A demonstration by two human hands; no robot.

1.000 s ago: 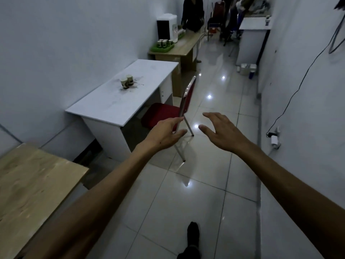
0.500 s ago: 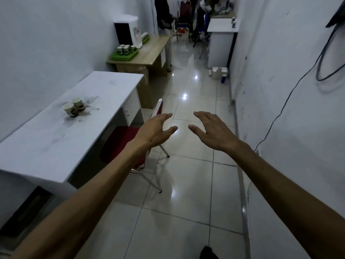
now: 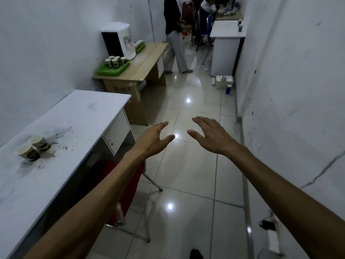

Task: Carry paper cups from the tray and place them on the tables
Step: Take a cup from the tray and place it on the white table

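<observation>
Head view: left hand (image 3: pixel 152 141) and right hand (image 3: pixel 211 136) were held out mid-frame over the tiled floor (image 3: pixel 186 174), each grip spread and empty. Two paper cups (image 3: pixel 32 147) stood at left on the white bench (image 3: pixel 74 128). More cups (image 3: pixel 114 60) sat in a green tray (image 3: pixel 104 71) on the wooden bench (image 3: pixel 147 60), upper centre-left, beside a water dispenser (image 3: pixel 119 40).

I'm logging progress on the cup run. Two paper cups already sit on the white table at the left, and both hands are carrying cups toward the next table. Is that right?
Not quite. The head view shows two paper cups on the white table, but the left hand and right hand are empty, fingers spread, over the floor. More cups wait on the green tray ahead.
</observation>
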